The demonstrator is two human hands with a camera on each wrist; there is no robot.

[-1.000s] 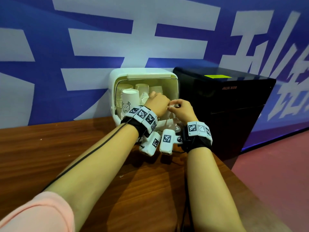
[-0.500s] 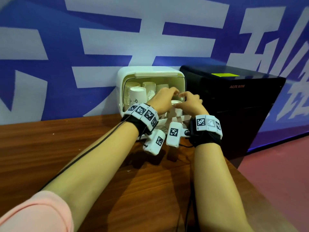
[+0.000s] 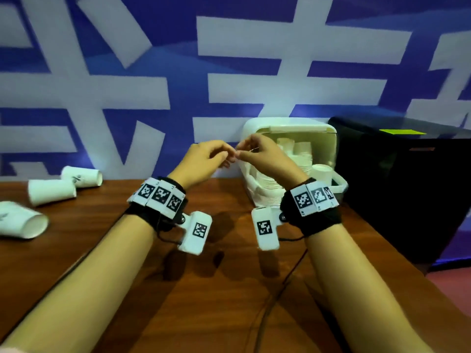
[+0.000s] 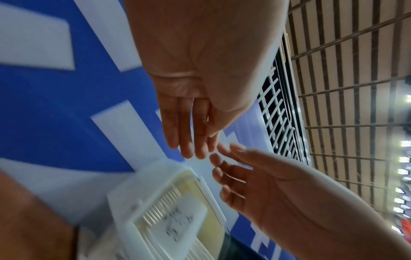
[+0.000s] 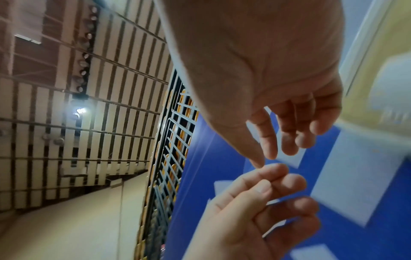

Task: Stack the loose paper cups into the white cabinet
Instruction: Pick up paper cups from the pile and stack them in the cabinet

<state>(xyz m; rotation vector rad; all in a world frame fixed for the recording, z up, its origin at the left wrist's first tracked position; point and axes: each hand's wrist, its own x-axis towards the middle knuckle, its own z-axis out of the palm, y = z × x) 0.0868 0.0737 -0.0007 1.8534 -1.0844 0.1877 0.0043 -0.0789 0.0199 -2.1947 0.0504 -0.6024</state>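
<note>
Wooden table [image 3: 107,253] against a blue banner, white cabinet [image 3: 288,124] at its back edge holding stacked cups, three loose paper cups [image 3: 52,192] lay on their sides near the left edge, long axes roughly along that back edge, left hand [image 3: 204,159] and right hand [image 3: 265,159] empty, relaxed, fingertips nearly meeting.

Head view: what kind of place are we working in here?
Probably a big indoor hall or sports venue: a printed blue banner behind the wooden table, red floor, and a high slatted ceiling with lights.

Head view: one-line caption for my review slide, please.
Both empty hands, left hand and right hand, meet before the open white cabinet; three loose paper cups lie on the table.
</note>
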